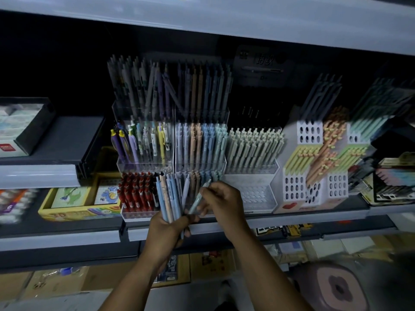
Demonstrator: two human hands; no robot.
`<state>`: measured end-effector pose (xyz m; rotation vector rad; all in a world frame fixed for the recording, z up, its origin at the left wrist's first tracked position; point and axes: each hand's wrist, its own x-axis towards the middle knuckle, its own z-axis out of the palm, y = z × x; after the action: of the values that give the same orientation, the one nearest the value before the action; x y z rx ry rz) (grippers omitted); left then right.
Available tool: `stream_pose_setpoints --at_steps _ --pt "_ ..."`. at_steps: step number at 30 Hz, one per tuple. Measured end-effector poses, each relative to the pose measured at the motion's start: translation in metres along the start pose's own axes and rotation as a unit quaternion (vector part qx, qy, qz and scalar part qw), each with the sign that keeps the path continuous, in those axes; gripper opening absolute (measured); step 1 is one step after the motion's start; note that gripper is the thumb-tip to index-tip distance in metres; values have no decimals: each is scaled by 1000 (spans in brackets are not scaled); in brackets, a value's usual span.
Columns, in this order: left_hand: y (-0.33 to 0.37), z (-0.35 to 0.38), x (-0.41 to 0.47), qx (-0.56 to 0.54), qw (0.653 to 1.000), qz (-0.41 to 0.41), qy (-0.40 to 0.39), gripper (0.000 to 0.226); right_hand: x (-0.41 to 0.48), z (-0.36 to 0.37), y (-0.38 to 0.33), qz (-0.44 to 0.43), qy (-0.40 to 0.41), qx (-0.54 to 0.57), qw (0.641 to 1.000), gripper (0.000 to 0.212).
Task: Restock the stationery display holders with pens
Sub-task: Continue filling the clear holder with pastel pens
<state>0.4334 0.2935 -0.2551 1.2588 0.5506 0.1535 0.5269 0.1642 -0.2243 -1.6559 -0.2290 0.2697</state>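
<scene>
My left hand (167, 230) grips a bundle of pastel pens (167, 196), blue, peach and lilac, held upright in front of the shelf. My right hand (221, 202) pinches a single pale green pen (198, 198), tilted, its tip pointing up toward the lowest row of the clear tiered holder (199, 167). That holder has pastel pens in its upper rows. To its right, the white tiered holder (253, 194) has cream pens in its upper row and bare holes in its front rows.
Red pens (137, 191) fill a holder left of my hands. White perforated holders (314, 167) with green and peach pens stand to the right. A yellow crayon box (78, 209) lies at the left. The shelf edge (292, 218) runs below; cardboard boxes are underneath.
</scene>
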Motion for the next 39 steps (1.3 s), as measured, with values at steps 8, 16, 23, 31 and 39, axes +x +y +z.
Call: stream_pose_setpoints --at_steps 8,16,23,31,39 --pt "1 2 0 -23 1000 -12 -3 11 4 -25 5 -14 145 112 983 15" --pt "-2 1 0 -23 999 -29 20 22 14 -57 35 -82 165 -113 976 12" --pt "-2 -1 1 -25 999 -27 11 8 23 -59 53 -111 113 -223 962 18" --pt "-3 -2 -1 -22 999 -25 16 7 26 -53 58 -99 28 -320 942 15" --pt "-4 -3 -1 -18 999 -27 26 13 12 -38 60 -105 117 -301 941 10"
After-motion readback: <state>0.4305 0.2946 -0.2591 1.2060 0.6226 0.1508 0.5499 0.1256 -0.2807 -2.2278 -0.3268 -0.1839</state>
